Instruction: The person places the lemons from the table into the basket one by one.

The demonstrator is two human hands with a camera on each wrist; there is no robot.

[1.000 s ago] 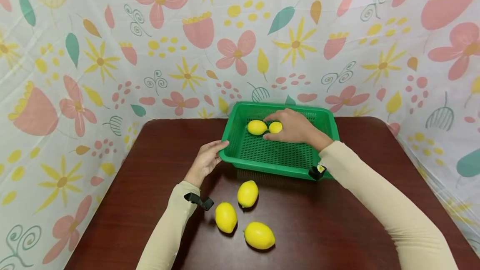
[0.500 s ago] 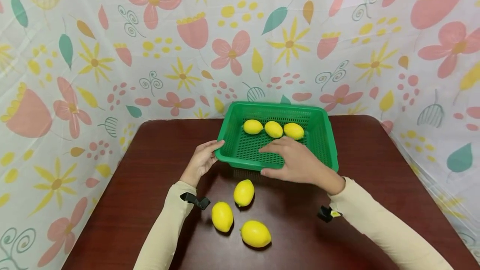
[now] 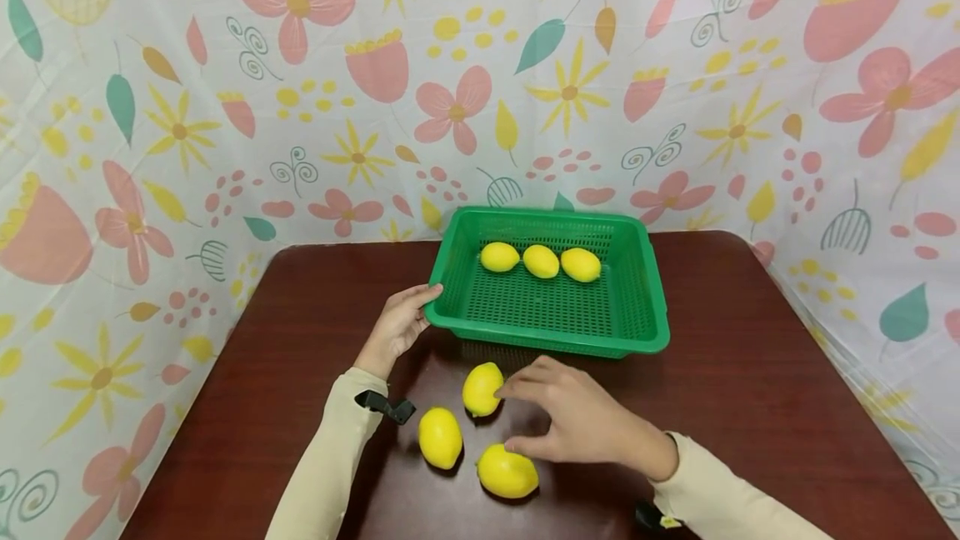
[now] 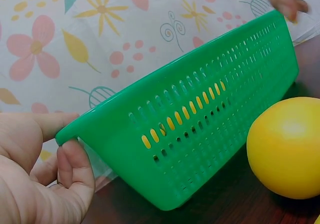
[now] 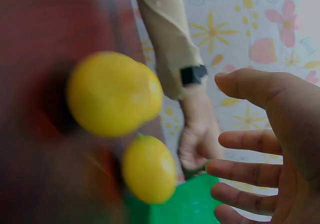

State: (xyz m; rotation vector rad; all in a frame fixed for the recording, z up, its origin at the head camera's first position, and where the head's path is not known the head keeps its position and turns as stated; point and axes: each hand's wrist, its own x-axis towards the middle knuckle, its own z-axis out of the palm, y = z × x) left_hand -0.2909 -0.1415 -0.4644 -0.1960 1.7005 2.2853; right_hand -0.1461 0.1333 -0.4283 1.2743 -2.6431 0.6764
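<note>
My left hand (image 3: 397, 327) grips the front left corner of a green plastic basket (image 3: 517, 333), thumb over the rim and fingers curled underneath, as the left wrist view confirms. Inside, along the back, lie three yellow lemons (image 3: 542, 262) in a row. On the table in front are three more: one near the basket (image 3: 483, 390), one to the left (image 3: 440, 437) and one nearest me (image 3: 507, 472). Over the right side of this group hovers my right hand (image 3: 581, 415), fingers spread and holding nothing. In the right wrist view its fingers (image 5: 250, 174) are apart from the lemons (image 5: 150, 169).
The dark wooden table (image 3: 735, 407) extends to both sides of the basket. A flower-printed white cloth (image 3: 450, 40) hangs behind the table's back edge and along its sides. Black straps (image 3: 386, 405) sit on the wrists.
My right hand let go of a lemon in the basket, leaving it as the rightmost of the row, then came back toward me over the table lemons. The left hand keeps its grip.
</note>
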